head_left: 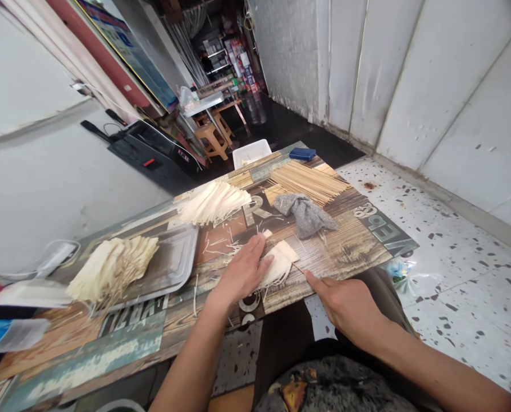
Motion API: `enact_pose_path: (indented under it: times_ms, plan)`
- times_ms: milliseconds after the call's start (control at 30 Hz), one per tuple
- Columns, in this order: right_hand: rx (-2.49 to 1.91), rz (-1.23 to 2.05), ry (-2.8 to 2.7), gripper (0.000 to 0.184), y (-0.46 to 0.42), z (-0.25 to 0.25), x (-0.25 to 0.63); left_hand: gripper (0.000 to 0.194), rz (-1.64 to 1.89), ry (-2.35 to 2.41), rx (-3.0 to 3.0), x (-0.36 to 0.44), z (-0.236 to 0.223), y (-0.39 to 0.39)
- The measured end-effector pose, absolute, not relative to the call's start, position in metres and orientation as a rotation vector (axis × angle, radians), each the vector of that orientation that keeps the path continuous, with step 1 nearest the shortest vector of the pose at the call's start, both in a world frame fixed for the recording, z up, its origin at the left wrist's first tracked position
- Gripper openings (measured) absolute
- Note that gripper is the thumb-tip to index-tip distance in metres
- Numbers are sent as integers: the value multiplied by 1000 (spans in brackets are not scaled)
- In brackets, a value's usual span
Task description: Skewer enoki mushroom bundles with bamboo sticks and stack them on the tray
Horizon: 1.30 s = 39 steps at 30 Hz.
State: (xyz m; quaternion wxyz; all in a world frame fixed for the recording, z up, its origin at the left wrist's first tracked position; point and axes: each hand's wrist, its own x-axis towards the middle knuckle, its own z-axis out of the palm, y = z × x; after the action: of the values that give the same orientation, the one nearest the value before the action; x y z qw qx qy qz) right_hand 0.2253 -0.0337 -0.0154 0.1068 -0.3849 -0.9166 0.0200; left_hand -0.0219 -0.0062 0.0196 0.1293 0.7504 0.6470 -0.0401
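A flat, stringy pale bunch that looks like enoki mushroom (281, 260) lies on the wood-patterned table close to the front edge. My left hand (247, 264) rests flat beside it with fingers stretched out, its thumb along the bunch's left side. A small pale piece (267, 234) shows at my left fingertips. At the right, my right hand (340, 294) is closed on a thin skewer (300, 268), whose tip reaches the bunch's solid end. Whether the tip is inside cannot be made out. Past the hands lie a grey cloth (305, 214) and a pile of bamboo skewers (309, 181).
Stacked pale bunches (214, 203) lie on the table's far side; more bunches (113, 266) fill part of a clear tray (185, 252) at left. A blue box (302, 154) and a white container (252, 153) are at the far end. Loose strands (216, 243) litter the middle.
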Motion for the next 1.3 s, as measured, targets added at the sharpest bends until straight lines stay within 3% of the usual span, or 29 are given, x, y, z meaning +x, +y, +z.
enact_pose_path:
  times_ms: [1300]
  plan:
    - [-1229,193,-2774,49,-25,-5,220,61,9,1831,2254,-29,15,-5]
